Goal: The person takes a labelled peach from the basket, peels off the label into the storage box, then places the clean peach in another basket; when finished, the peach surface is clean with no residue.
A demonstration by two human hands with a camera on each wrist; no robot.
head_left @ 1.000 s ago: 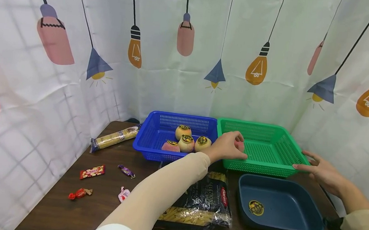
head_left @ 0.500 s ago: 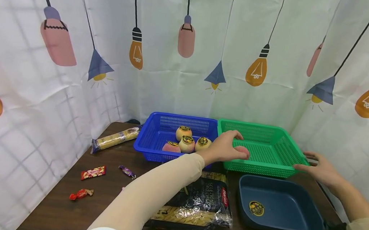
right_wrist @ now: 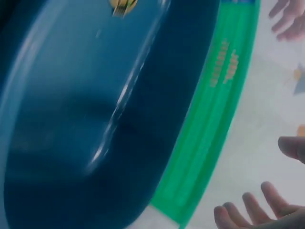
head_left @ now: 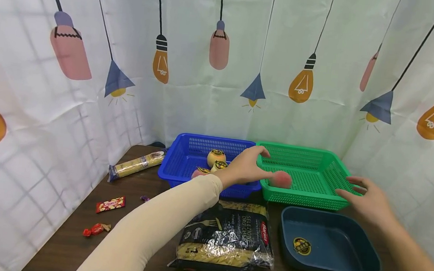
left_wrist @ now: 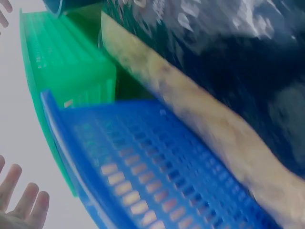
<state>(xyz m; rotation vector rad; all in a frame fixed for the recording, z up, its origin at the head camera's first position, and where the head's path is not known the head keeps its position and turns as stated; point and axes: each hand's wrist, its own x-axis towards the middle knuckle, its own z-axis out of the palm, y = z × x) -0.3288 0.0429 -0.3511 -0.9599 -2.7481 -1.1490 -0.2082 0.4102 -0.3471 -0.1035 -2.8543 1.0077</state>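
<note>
Left fingers [head_left: 263,152]: spread and relaxed, holding nothing, above the blue basket [head_left: 184,163] edge.
Peach [head_left: 281,179]: lies free inside the green basket [head_left: 311,198], near its front-left wall.
Right hand [head_left: 365,198]: fingers loose, just beside the green basket's right rim.
Risk: I think the round peach may roll; a bump on the rim would shake it.
</note>
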